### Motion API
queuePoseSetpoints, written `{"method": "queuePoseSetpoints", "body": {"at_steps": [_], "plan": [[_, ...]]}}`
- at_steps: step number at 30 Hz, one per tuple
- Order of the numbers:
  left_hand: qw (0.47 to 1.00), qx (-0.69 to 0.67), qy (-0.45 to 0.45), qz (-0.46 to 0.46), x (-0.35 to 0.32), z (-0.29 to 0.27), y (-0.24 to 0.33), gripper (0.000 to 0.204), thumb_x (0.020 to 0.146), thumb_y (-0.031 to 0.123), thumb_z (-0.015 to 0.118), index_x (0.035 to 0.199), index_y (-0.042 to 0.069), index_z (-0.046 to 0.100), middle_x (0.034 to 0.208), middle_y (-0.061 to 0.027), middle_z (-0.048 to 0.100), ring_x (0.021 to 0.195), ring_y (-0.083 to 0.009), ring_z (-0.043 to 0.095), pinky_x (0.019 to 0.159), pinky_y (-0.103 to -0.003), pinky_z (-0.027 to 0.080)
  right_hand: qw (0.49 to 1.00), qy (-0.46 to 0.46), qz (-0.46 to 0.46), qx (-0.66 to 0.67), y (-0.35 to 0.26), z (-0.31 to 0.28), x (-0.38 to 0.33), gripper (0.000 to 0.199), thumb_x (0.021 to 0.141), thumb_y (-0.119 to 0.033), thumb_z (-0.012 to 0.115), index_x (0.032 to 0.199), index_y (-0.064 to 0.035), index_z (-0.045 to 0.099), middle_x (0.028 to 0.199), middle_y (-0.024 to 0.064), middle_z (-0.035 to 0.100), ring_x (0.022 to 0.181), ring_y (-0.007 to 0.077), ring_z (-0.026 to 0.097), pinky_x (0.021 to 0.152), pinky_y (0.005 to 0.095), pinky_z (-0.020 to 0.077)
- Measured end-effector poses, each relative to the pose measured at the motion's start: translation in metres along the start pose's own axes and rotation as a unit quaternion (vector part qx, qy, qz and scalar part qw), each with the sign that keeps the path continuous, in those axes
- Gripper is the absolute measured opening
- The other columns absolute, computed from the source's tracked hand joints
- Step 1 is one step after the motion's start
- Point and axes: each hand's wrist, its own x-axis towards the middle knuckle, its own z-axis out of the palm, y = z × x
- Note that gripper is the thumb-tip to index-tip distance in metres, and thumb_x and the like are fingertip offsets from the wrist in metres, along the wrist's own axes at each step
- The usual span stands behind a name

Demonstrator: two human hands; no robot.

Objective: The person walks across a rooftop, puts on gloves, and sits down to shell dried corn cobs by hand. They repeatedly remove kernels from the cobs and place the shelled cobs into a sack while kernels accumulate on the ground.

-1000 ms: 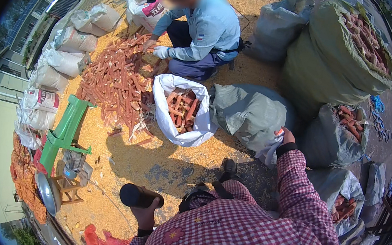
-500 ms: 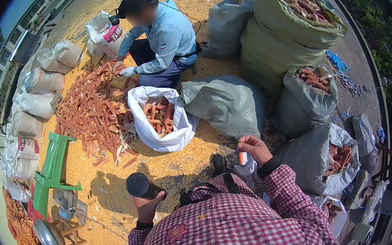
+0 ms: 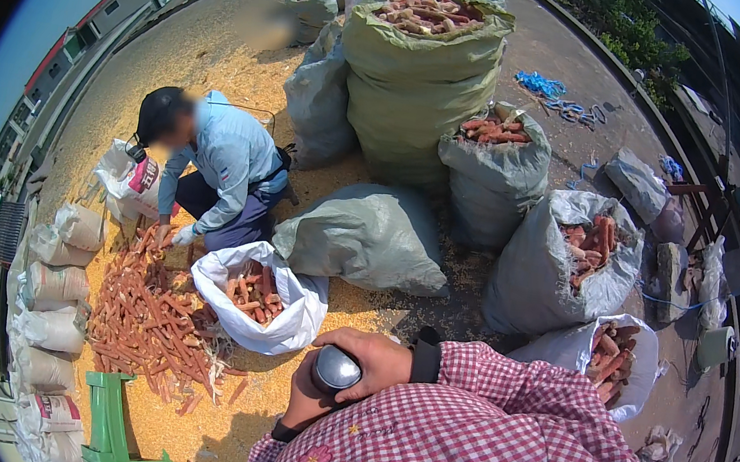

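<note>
Close to my chest, both hands are closed round a dark cylindrical flask [image 3: 336, 368] with a shiny grey rounded end facing up. My left hand [image 3: 307, 399] wraps its side from the lower left. From the right, my right hand [image 3: 378, 363] curls over the upper part, fingers against the grey end. Most of the flask's body is hidden by my hands and checked sleeve. Just beyond my hands stands an open white sack [image 3: 300, 323] with corn cobs [image 3: 254, 293] in it.
A person in blue [image 3: 233, 164] crouches at a cob heap [image 3: 144, 322], ahead left. Tall cob-filled sacks [image 3: 413, 95] stand beyond and to the right. A tied grey sack [image 3: 369, 236] lies between. A green machine [image 3: 111, 426] is at lower left, beside stacked sacks [image 3: 54, 328].
My right hand has come in from the right and closed on the flask beside my left hand. The view has shifted, so surrounding sacks sit farther left.
</note>
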Motion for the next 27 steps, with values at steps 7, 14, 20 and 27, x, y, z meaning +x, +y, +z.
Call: {"method": "queuePoseSetpoints", "body": {"at_steps": [7, 14, 20, 27], "plan": [[0.996, 0.012, -0.042, -0.075, 0.052, 0.058, 0.035, 0.061, 0.072, 0.016, 0.087, 0.122, 0.004, 0.053, 0.118, -0.0085, 0.064, 0.108, -0.0173, 0.063, 0.092, -0.032, 0.050, 0.998, 0.044, 0.054, -0.002, 0.023, -0.062, -0.022, 0.075, 0.061, -0.025, 0.089, 0.124, -0.0099, 0.050, 0.111, 0.0172, 0.065, 0.103, 0.0378, 0.065, 0.082, 0.0453, 0.0526], [0.990, -0.027, -0.061, -0.127, 0.102, 0.121, 0.023, 0.056, 0.075, 0.016, 0.084, 0.121, 0.002, 0.055, 0.114, -0.0087, 0.065, 0.106, -0.0179, 0.063, 0.090, -0.033, 0.051, 0.997, 0.046, 0.050, -0.032, 0.074, -0.112, -0.057, 0.073, 0.068, -0.030, 0.085, 0.128, -0.0075, 0.050, 0.115, 0.0152, 0.062, 0.095, 0.0364, 0.067, 0.077, 0.0432, 0.0545], [0.982, -0.066, -0.121, -0.132, 0.125, 0.135, -0.039, 0.058, 0.072, 0.015, 0.084, 0.121, 0.004, 0.056, 0.116, -0.0107, 0.063, 0.107, -0.0222, 0.062, 0.091, -0.035, 0.050, 0.993, 0.068, 0.080, -0.057, 0.088, -0.123, -0.079, 0.068, 0.068, -0.027, 0.083, 0.125, -0.0082, 0.051, 0.109, 0.0152, 0.061, 0.089, 0.0365, 0.066, 0.072, 0.0443, 0.0545], [0.954, 0.238, -0.179, 0.041, 0.148, 0.093, -0.060, 0.061, 0.074, 0.008, 0.079, 0.131, 0.005, 0.055, 0.123, -0.0157, 0.062, 0.116, -0.0323, 0.059, 0.098, -0.040, 0.048, 0.938, 0.218, 0.238, -0.130, 0.140, -0.112, -0.120, 0.063, 0.065, -0.026, 0.083, 0.119, -0.0070, 0.054, 0.109, 0.0175, 0.060, 0.090, 0.0390, 0.065, 0.076, 0.0447, 0.0544]]}}
